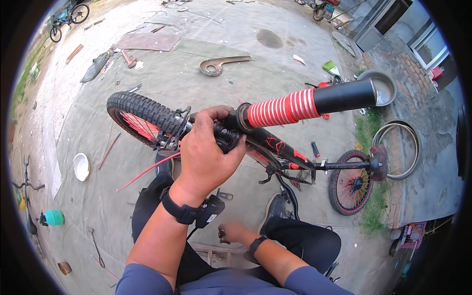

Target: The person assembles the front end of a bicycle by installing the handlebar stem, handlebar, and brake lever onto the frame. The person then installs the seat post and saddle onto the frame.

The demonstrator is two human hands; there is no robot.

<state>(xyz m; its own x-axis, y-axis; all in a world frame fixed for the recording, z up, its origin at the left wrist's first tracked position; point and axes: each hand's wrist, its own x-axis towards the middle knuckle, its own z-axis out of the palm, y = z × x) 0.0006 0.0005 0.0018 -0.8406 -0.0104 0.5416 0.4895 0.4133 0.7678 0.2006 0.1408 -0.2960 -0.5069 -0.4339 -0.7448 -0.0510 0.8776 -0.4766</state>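
My left hand [206, 150] is wrapped round the black, ridged front fork part of a small black-and-red bicycle [278, 141], just below its steering head. From there a thick tube with a red-and-silver ribbed sleeve [282, 109] rises toward me, ending in a black section. The knobby front wheel [160, 114] with red spokes stands left of that hand; the rear wheel [351, 182] and saddle [378, 162] are at the right. Low between my knees, my right hand [238, 233] is curled round a small dark object I cannot make out. A red cable [147, 172] sticks out beside my left wrist.
A curved metal chain guard [212, 68] and a red wrench [129, 59] lie beyond the bicycle. A white bowl [81, 166] sits at left. At right are loose tyres [418, 152], a grey basin [388, 88] and a black cylindrical piece [315, 149].
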